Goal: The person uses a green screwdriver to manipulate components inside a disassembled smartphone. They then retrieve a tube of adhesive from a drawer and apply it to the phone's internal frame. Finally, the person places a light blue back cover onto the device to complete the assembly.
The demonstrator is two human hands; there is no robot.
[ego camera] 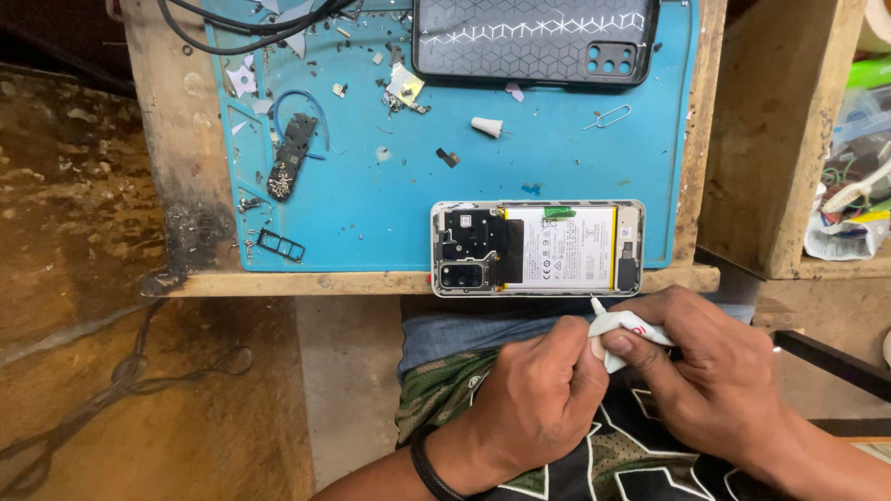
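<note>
Below the opened phone [536,248], over the lap, both hands met on a small white tube [624,327]; the left hand [538,399] had its fingers curled round the tube's lower end, and the right hand [715,371] pinched the upper part between thumb and fingers, so both were closed on it; the tube's thin nozzle pointed up toward the phone's near edge, just short of touching it; the phone lay back-off at the near edge of a blue mat [557,158], its white battery showing; above the phone, at the mat's far edge, lay a dark patterned case [534,39]; left of the phone lay a black SIM tray [280,244]; above the phone lay a white cone tip [485,126] and a wire pin [608,117].
</note>
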